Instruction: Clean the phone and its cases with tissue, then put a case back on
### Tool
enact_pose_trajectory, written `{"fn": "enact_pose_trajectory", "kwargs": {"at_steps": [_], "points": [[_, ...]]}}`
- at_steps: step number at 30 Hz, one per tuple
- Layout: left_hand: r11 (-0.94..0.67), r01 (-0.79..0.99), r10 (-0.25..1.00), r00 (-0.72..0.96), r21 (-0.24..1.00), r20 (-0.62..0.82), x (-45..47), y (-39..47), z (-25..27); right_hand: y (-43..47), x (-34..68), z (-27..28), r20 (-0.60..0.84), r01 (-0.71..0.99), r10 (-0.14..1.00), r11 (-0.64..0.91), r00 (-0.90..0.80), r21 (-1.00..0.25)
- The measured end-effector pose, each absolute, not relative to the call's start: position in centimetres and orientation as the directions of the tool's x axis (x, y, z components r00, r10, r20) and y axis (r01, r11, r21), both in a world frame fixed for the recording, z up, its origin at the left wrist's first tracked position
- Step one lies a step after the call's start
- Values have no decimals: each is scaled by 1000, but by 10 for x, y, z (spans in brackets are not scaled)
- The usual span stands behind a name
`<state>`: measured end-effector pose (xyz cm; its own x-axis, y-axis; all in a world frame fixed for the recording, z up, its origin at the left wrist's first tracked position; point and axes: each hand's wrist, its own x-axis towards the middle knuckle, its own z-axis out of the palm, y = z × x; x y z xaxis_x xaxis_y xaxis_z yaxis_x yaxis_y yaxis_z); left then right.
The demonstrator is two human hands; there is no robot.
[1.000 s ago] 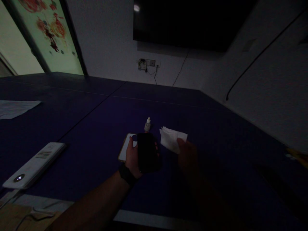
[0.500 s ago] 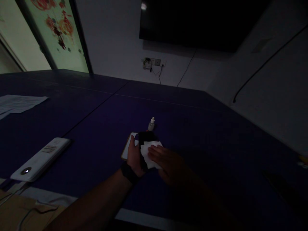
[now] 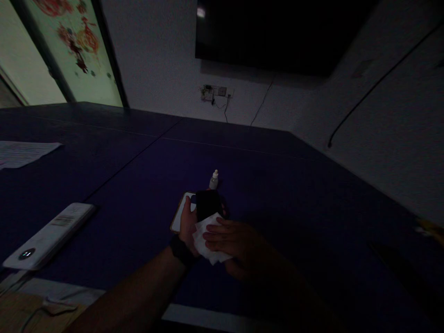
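Note:
My left hand [image 3: 189, 224], with a dark band at the wrist, is wrapped round a black smartphone [image 3: 208, 204] whose dark face points up. Over the lower part of the phone lies a white tissue [image 3: 205, 238], pressed down under the fingers of my right hand [image 3: 231, 240]. A pale phone case [image 3: 178, 216] with a brownish rim rests on the table, partly hidden behind my left hand. Just beyond the phone a small clear bottle [image 3: 214, 180] with a white cap stands upright.
The dark blue table [image 3: 138, 185] fills most of the view. At left lies a white power bank [image 3: 52, 236] with a lit display and a cable, beyond it printed paper [image 3: 27, 154]. A dark flat object [image 3: 391, 259] lies at right. A large screen [image 3: 277, 37] hangs on the wall.
My right hand and the tissue have slid down the phone towards me, baring more of its upper part. The whole view has shifted slightly.

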<state>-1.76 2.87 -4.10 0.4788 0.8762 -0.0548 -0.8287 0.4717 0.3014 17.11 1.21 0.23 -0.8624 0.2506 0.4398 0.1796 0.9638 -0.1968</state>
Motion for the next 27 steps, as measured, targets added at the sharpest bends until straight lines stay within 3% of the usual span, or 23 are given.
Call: {"fn": "enact_pose_trajectory", "kwargs": {"at_steps": [4,9,18,21,27], "points": [[436,-853,900,421,286,-115,-15,28,-37,19,180,-3,478,311,330,943,-814,-120],[418,-870,908,393,263,-143,-13,27,-29,16,179,-2,402,365,378,924,-834,-112],[317,-911,942,270,263,-197,-15,24,-11,10,170,-4,497,327,309,943,-811,-53],[328,-909,929,262,256,-261,-12,23,-8,11,163,-5,562,406,350,914,-750,-28],[421,-861,905,376,287,-198,-12,23,-19,2,150,-3,650,420,337,907,-681,-30]]}}
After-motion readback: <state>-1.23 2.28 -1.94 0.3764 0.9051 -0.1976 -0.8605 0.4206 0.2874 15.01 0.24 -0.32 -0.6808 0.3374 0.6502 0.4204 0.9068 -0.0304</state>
